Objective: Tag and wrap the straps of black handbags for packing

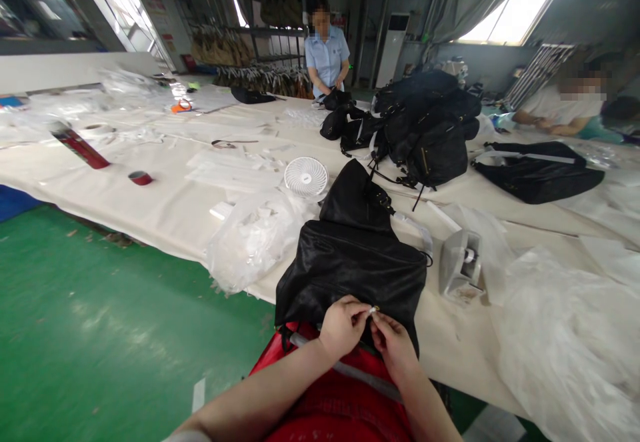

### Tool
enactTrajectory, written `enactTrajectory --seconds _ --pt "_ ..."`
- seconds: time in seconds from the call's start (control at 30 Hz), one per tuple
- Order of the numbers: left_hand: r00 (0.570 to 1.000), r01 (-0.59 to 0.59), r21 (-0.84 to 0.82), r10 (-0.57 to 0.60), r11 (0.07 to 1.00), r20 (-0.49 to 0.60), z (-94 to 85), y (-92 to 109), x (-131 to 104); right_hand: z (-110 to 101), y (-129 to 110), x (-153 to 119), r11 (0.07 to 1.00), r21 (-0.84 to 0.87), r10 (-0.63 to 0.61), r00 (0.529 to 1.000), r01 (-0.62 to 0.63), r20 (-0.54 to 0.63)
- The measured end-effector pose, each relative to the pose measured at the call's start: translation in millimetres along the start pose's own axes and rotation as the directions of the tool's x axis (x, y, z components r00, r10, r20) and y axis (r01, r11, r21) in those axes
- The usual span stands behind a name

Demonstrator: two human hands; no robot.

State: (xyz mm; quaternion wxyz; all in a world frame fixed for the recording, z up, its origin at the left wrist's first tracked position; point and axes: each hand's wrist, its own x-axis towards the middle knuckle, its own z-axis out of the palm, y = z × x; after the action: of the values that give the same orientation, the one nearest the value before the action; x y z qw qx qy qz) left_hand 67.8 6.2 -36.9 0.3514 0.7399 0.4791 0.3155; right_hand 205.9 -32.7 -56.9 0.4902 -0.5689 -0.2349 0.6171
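Both forearms reach in from the lower edge and converge, the left slanting up to the right across the lap, the right rising up and to the left. The bare left hand (343, 327) is bent at the wrist, back of the hand up, its fingers curled and their tips closed with the thumb on a small white piece (371, 311) beside a gold-coloured fitting. The bare right hand (393, 341) meets it fingertip to fingertip, thumb and forefinger pinched on the same piece, remaining fingers folded inward; exactly which part each grips is too small to tell. The piece sits over the near part of a large, soft black bag (355, 255), which lies on the cream-covered table (170, 205) and reaches over its near edge towards the person's red garment (340, 402).
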Motion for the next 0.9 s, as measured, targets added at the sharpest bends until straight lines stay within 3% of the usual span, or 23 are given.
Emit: enactTrajectory --seconds 0.17,0.33,0.43,0.57,0.67,0.8,0.9 --pt "0.960 -0.278 0.252 0.262 0.927 0.097 -9.1 -4 -1 1 -3 -2 1.000 0.019 0.017 0.999 -0.017 -0.042" --pt "0.919 -0.390 0.328 0.343 0.861 0.192 -12.7 -5 -3 4 -7 -3 0.988 0.138 0.073 0.996 -0.064 -0.059" --pt "0.938 -0.342 0.242 0.314 0.908 0.149 -11.9 0 -2 6 -5 -3 0.994 0.101 0.054 0.994 -0.044 -0.099" --pt "0.994 -0.108 0.074 0.106 0.991 0.025 -11.3 -3 11 2 3 0 0.989 -0.145 -0.022 0.988 0.000 -0.150" --pt "0.997 -0.005 0.026 0.003 1.000 0.072 -12.6 -16 27 -2 8 2 0.925 -0.378 -0.112 0.977 0.035 -0.182" --pt "0.984 -0.032 0.027 0.027 0.999 0.178 -15.4 -32 43 3 7 7 0.784 -0.609 -0.253 0.958 0.120 -0.137" --pt "0.975 -0.033 0.026 0.027 0.999 0.218 -16.1 -36 45 15 1 13 0.723 -0.682 -0.235 0.968 0.112 -0.089"
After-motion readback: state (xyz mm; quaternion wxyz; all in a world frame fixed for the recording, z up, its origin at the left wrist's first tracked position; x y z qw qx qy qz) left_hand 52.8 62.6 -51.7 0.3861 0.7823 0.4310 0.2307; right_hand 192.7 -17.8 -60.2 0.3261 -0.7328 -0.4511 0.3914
